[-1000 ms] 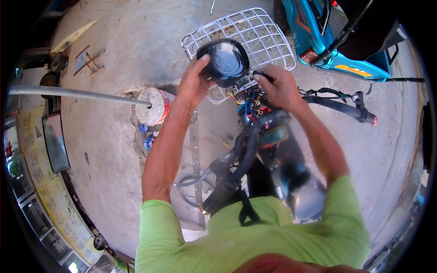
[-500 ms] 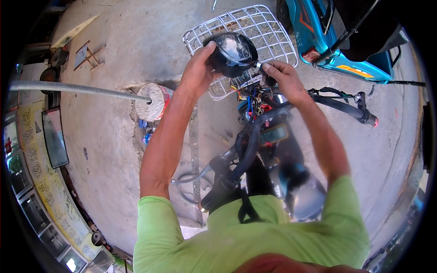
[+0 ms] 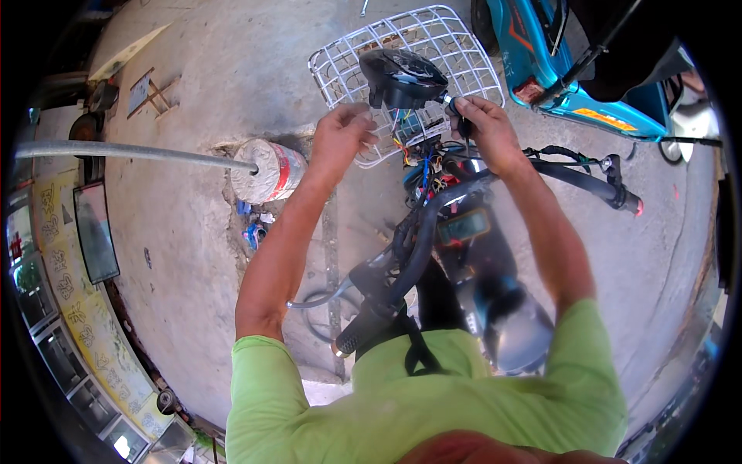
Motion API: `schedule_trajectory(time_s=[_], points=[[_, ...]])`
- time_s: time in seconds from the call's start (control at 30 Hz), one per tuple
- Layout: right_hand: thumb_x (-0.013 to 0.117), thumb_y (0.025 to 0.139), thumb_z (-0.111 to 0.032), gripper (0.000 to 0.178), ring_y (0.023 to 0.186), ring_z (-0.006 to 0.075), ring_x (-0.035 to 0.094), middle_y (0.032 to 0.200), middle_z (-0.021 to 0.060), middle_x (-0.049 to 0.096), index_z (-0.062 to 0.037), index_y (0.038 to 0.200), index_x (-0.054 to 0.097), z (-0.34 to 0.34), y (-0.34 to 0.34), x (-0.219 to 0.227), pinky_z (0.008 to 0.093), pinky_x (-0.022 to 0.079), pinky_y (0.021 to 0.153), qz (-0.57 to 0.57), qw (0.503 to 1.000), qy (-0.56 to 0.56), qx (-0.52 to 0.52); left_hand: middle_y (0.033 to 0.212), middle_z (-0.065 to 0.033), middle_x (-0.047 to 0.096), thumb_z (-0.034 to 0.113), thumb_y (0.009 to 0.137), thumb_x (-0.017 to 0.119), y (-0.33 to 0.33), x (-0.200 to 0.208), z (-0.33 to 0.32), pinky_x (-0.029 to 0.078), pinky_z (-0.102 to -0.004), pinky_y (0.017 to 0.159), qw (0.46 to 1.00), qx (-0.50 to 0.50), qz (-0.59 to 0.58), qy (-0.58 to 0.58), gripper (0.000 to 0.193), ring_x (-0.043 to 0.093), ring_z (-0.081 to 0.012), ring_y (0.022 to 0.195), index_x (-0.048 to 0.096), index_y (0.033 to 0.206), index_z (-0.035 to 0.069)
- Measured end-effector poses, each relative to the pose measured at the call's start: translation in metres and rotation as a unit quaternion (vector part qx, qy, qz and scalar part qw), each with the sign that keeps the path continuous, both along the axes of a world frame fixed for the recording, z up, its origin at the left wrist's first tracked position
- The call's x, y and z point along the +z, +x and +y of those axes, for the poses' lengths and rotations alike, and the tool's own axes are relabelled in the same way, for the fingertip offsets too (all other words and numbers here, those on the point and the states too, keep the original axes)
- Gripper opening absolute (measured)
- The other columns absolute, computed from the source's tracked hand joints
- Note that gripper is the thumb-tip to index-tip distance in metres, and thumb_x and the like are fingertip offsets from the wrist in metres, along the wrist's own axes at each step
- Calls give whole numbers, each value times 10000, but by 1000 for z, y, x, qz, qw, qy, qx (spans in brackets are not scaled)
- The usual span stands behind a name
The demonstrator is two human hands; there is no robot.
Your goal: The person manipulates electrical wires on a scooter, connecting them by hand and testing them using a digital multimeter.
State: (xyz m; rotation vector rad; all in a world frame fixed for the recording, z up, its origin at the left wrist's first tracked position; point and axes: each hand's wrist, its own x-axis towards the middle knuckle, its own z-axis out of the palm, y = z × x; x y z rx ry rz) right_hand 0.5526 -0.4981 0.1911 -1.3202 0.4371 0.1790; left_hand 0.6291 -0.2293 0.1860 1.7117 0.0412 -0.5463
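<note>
A glossy black rounded housing (image 3: 403, 79), like a bike headlight or instrument unit, is tilted above the white wire basket (image 3: 332, 73). Coloured wires (image 3: 421, 174) show below it, running down toward the handlebar (image 3: 433, 232). My right hand (image 3: 488, 127) pinches a small black piece (image 3: 457, 116) with a short silver end, against the housing's right side. I cannot make out exactly what that piece is. Just below the housing's left end is my left hand (image 3: 342, 138), open with fingers half curled and apart from it.
A digital multimeter (image 3: 464, 226) lies beyond the handlebar's near side. To the left, a metal pole (image 3: 139, 147) rises from a concrete-filled bucket (image 3: 255, 172). A blue electric vehicle (image 3: 572, 100) stands at the far right. A brake lever (image 3: 317, 300) juts out on the left.
My left hand has let go of the housing and dropped lower. The housing has tipped so that its glossy face shows less. My right hand keeps its pinch at the right side.
</note>
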Motion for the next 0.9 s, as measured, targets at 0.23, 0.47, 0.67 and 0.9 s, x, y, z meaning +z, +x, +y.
schedule_trajectory(time_s=[0.23,0.47,0.67,0.9], points=[[612,1049,-258,268,738,136,597,814,50,646,-5,1000,688,0,0,3,274,493,706,-2,1000,15,-10,735,-74,697,163,985,640,2,0,-12,489,-275,495,986,-121,82,79,304,610,-122,532,708,1234,3],[609,1049,-258,267,736,136,592,803,49,634,-7,1000,683,0,0,5,272,486,702,-8,1000,14,-2,729,-40,663,169,953,708,1,-5,-14,477,-268,488,981,-151,101,75,236,614,-109,569,734,1125,11],[606,1050,-266,270,742,131,605,820,39,646,-14,1006,691,-1,0,4,281,499,715,3,1000,-14,-3,771,-5,658,170,945,731,8,-10,2,460,-250,526,986,-139,80,48,177,600,-84,648,738,1037,20],[613,1047,-287,275,753,109,617,842,27,665,-28,1010,700,2,-1,3,264,495,717,-24,999,-45,-9,758,-4,649,174,954,721,4,-12,6,455,-254,542,988,-116,91,44,174,575,-86,637,737,1027,17]])
